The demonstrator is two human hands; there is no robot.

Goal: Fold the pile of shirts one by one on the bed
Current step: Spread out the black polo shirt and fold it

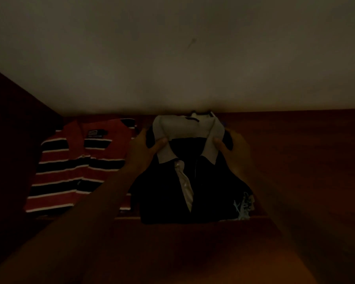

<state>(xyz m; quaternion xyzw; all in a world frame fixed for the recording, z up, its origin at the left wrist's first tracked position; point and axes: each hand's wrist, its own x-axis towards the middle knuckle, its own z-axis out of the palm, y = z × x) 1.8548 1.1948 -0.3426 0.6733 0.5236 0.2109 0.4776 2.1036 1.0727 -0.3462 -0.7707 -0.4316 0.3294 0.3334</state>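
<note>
The light is dim. A folded dark polo shirt (168,193) with a white collar and a pale placket lies in the middle on a reddish-brown surface. My left hand (146,148) grips its left shoulder, thumb on the collar's left wing. My right hand (232,148) grips the right shoulder, thumb on the collar's right wing. A folded red polo shirt (76,171) with black and white stripes lies flat just to the left, its right edge under my left forearm.
A pale wall (172,54) rises directly behind the shirts. A dark panel (14,119) closes the left side. The reddish-brown surface (305,160) stretches bare to the right, and a raised edge (193,228) runs in front of the shirts.
</note>
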